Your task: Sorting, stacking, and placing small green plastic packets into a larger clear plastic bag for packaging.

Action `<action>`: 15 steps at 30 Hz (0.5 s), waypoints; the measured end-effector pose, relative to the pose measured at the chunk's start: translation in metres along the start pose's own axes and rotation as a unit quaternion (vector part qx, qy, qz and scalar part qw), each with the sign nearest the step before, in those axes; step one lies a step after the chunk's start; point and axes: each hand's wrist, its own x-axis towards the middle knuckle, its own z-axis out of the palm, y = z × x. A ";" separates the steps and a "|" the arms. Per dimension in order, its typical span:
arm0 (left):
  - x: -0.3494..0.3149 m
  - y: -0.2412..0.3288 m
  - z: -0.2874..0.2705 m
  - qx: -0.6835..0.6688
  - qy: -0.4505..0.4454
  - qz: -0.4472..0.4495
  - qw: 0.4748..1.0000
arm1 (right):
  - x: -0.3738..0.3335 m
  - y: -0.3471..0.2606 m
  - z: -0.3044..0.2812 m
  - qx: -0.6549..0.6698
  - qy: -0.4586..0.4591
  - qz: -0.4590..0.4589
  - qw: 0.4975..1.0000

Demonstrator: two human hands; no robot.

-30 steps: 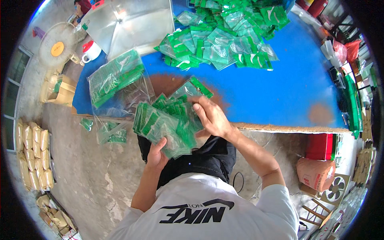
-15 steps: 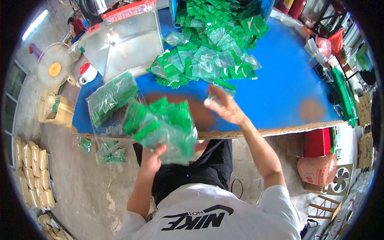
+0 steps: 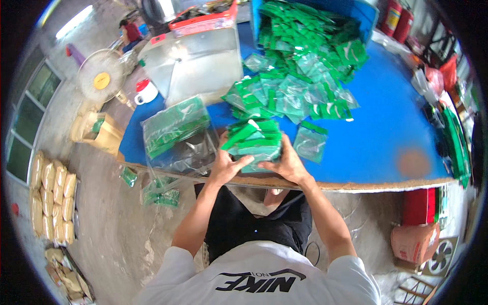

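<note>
Between my two hands, at the near edge of the blue table (image 3: 371, 147), is a stack of green-topped clear packets (image 3: 254, 137). My left hand (image 3: 226, 163) closes on the stack's left side and my right hand (image 3: 287, 161) on its right side, thumbs toward me. A single packet (image 3: 310, 142) lies flat just right of my right hand. To the left, a large clear bag (image 3: 175, 127) holds more green packets, its open end toward the table edge. Beyond my hands spreads a loose pile of the same packets (image 3: 290, 86).
The pile spills from a blue bin (image 3: 368, 15) at the back. A metal box (image 3: 203, 71) and a red-lidded white mug (image 3: 146, 92) stand at the back left. Some packets (image 3: 160, 193) are below the table's left edge. A fan (image 3: 101, 79) stands farther left.
The fanned bunch my left hand held near my lap is now a tighter stack at the table edge. My right hand has come in to grip it. The view has shifted.
</note>
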 end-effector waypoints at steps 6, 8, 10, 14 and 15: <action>0.000 0.000 0.032 -0.008 0.025 0.077 0.997 | -0.010 -0.008 -0.001 -0.046 0.068 0.040 0.996; -0.004 0.001 0.025 -0.080 0.019 0.027 0.996 | -0.005 -0.002 0.002 -0.020 0.026 -0.002 0.999; 0.002 0.004 0.034 -0.172 -0.014 -0.020 0.985 | -0.008 0.007 -0.008 -0.041 -0.012 -0.018 0.999; -0.008 0.012 0.023 -0.083 0.009 0.010 0.996 | -0.003 -0.005 0.011 -0.058 -0.026 -0.021 0.998; -0.004 0.011 0.021 -0.118 0.019 0.003 0.993 | -0.001 -0.012 0.007 -0.036 -0.028 -0.020 0.999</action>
